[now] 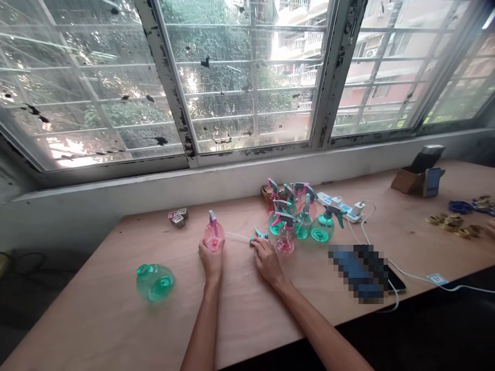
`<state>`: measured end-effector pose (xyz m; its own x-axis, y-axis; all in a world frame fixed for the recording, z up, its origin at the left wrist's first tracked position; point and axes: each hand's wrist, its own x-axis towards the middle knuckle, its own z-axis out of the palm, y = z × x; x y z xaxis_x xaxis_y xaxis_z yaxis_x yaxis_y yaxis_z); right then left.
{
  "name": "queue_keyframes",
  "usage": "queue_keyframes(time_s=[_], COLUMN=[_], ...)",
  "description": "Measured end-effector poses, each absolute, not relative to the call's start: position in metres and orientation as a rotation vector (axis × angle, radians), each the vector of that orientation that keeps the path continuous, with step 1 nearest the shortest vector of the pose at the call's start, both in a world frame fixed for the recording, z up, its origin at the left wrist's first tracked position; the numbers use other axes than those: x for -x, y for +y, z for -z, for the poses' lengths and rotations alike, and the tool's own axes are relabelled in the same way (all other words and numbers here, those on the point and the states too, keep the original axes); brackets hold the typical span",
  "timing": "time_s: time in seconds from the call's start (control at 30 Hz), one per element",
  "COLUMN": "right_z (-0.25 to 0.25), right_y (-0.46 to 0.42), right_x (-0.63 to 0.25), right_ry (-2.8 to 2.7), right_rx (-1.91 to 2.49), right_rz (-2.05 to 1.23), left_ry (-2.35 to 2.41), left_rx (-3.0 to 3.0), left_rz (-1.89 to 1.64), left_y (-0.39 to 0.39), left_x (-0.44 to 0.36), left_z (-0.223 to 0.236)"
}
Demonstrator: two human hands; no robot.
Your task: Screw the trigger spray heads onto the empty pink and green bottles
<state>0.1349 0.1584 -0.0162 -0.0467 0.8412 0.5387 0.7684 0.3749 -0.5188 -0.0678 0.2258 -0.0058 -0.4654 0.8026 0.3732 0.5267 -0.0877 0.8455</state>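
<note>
My left hand (211, 260) is closed round the lower part of a pink spray bottle (214, 233), which stands upright with its grey and pink trigger head on. My right hand (267, 260) has its fingertips closed on a teal and grey trigger spray head (260, 234) lying on the table. A thin pale dip tube (237, 235) stretches from that head towards the pink bottle. Off to the left, a green bottle (155, 282) without a head lies on its side. Just beyond my right hand stands another pink spray bottle (286, 240).
Several green and pink spray bottles (303, 224) cluster at the back. Behind them lies a white power strip (350, 211) with cables. Small boxes (178, 217) sit back left, phones (392, 281) near the front edge. At far right, another person's hand (490, 229) is near yellowish pieces (452, 222).
</note>
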Motion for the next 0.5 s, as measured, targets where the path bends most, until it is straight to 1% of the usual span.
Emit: queue_keyframes(time_s=[0.1, 0.2, 0.33, 0.5], right_z=[0.014, 0.015, 0.02, 0.03], right_y=[0.16, 0.161, 0.147, 0.104], right_x=[-0.134, -0.131, -0.132, -0.145], right_ry=[-1.81, -1.856, -1.878, -1.91], right_rx=[1.547, 1.642, 1.664, 1.627], right_rz=[-0.046, -0.062, -0.059, -0.054], left_ry=[1.98, 2.015, 2.025, 1.964], left_rx=[-1.437, -1.456, -1.529, -1.701], left_rz=[-1.592, -1.59, -1.56, -1.461], left_y=[0.227, 0.228, 0.229, 0.232], left_x=[0.068, 0.067, 0.068, 0.07], left_z=[0.005, 0.007, 0.009, 0.009])
